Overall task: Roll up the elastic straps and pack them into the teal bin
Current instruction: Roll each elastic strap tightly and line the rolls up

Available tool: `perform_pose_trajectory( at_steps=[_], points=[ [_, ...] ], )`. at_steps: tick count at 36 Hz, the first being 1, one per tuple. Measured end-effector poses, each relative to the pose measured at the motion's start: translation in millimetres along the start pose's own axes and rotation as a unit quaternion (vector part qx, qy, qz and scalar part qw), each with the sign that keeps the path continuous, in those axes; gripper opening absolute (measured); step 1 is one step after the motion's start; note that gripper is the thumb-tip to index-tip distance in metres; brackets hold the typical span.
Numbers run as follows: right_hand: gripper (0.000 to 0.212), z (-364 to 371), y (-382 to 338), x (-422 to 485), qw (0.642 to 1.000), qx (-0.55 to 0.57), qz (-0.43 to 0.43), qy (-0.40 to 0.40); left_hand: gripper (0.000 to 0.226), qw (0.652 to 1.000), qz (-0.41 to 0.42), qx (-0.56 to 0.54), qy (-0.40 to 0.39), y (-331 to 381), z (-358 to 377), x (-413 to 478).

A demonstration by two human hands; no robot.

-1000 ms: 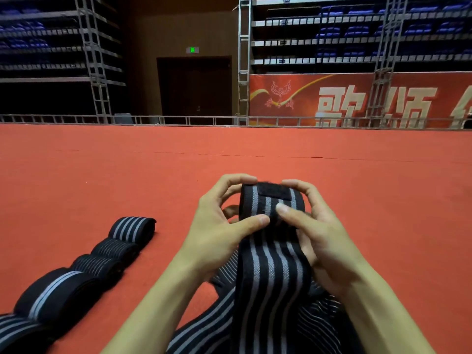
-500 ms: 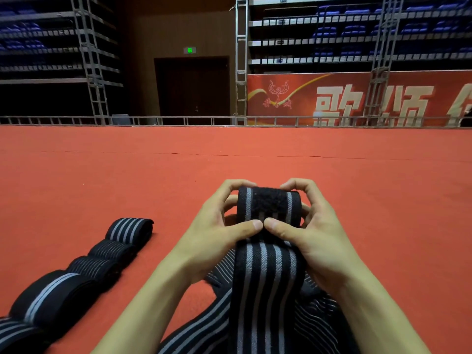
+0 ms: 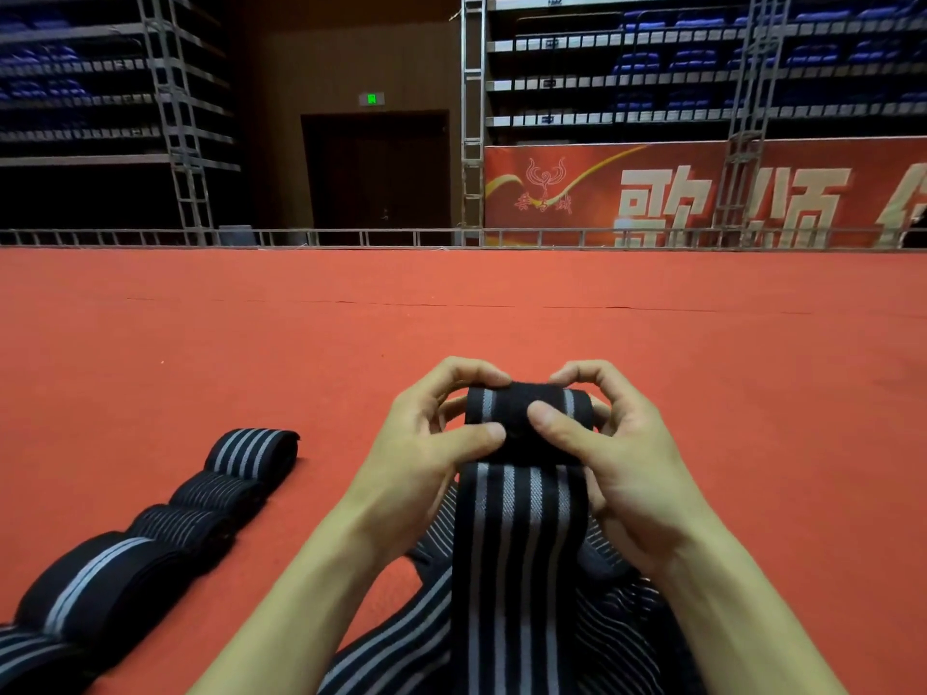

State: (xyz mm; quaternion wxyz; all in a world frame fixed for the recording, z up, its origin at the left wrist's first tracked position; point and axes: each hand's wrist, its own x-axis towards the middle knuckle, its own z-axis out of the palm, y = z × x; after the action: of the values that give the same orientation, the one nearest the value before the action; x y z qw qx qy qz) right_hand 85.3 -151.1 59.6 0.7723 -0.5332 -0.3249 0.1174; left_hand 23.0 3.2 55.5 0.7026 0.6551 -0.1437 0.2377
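From the held strap [image 3: 521, 519], red carpet [image 3: 752, 393] lay open from 10 through 4 o'clock, up to the far railing [image 3: 351, 238]; rolled straps [image 3: 200, 494] lined 8 to 9 o'clock; loose straps [image 3: 627, 634] heaped at 6 o'clock

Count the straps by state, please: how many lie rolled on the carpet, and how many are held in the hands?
Rolled straps on the carpet: 5 (the nearest is cut by the picture's edge)
Strap held by left hand and right hand: 1
Total: 6
The loose heap below is left out; its number cannot be told.
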Motion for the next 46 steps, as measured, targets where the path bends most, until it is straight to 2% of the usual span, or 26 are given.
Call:
perform_pose_trajectory(
  at_steps=[2,5,9,13,17,22,26,32,35,40,43,46],
  points=[
    [0.032,0,1,0,1.0,0.004,-0.009,-0.011,0.034,0.999,-0.035,-0.039,0.015,3,1,0],
    [0.035,1,2,0,1.0,0.01,-0.023,-0.019,0.035,0.995,-0.086,0.016,0.053,3,3,0],
    [0.042,1,1,1,1.0,0.027,-0.011,-0.009,0.039,0.99,-0.128,0.035,0.054,4,2,-1],
    [0.057,1,0,1,0.998,0.053,0.046,-0.009,0.043,0.992,-0.105,0.023,0.062,6,-2,-1],
    [0.06,0,-1,1,0.995,0.059,0.084,-0.02,0.049,0.995,-0.054,0.057,0.055,8,-3,-1],
    [0.055,1,-2,0,0.997,0.028,0.067,-0.013,0.056,0.996,-0.005,0.077,0.034,6,-1,-2],
    [0.05,2,-3,-2,1.0,0.004,0.029,0.0,0.058,0.996,0.002,0.089,0.029,3,-2,-3],
    [0.045,1,-1,-2,1.0,-0.028,-0.006,-0.004,0.062,0.992,-0.08,0.097,-0.003,4,-4,-3],
    [0.046,0,0,-1,0.999,-0.034,-0.016,-0.003,0.054,0.989,-0.097,0.112,-0.008,5,-4,-1],
    [0.059,-3,1,0,0.999,0.019,0.036,-0.009,0.051,0.992,-0.038,0.12,-0.011,7,-8,-1],
    [0.052,-3,-1,1,0.996,0.052,0.069,-0.034,0.053,0.989,0.001,0.147,-0.004,5,-8,0],
    [0.047,-1,1,1,0.998,0.024,0.055,-0.023,0.055,0.988,0.014,0.153,0.014,0,-5,0]
  ],
)
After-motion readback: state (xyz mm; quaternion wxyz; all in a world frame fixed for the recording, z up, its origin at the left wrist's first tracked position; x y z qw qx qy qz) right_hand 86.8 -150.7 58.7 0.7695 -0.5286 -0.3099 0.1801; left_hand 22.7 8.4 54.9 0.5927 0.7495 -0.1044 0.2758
